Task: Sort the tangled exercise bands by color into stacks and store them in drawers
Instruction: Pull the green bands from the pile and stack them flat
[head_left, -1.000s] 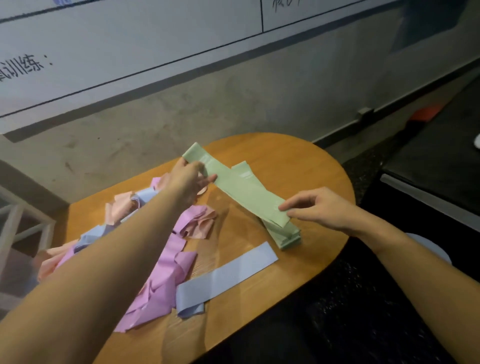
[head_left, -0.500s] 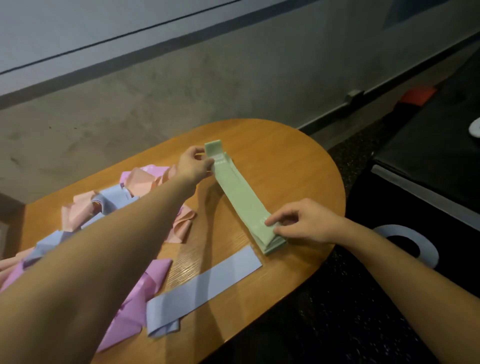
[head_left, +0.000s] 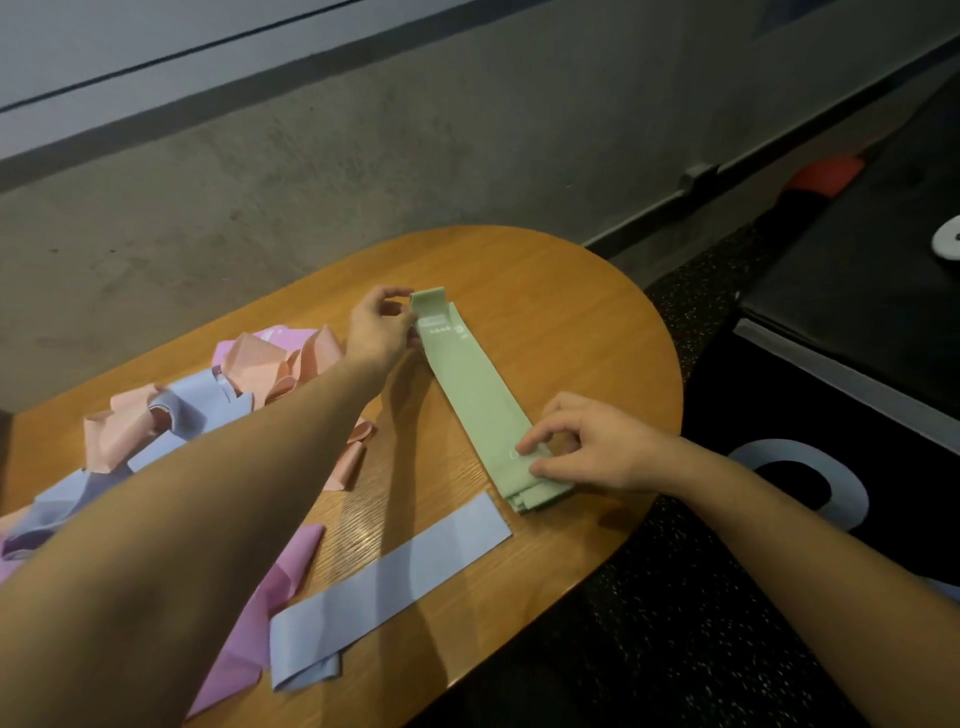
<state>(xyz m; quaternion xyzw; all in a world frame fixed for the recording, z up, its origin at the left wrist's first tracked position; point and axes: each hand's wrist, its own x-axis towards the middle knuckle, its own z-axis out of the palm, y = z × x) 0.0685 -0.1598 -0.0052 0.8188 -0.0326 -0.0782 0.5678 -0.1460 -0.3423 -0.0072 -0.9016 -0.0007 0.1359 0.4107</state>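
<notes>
On a rounded wooden surface (head_left: 571, 322) beside a concrete wall, a person's left hand (head_left: 376, 330) pinches the far end of a green band (head_left: 475, 395) while the right hand (head_left: 597, 447) pinches the near end, fingers curled on the top layer. The band lies flat on a stack of green bands (head_left: 540, 493) near the surface's right edge. A blue band (head_left: 395, 577) lies flat just in front. A tangle of pink, blue and purple bands (head_left: 249, 384) sits to the left, partly behind the left forearm.
</notes>
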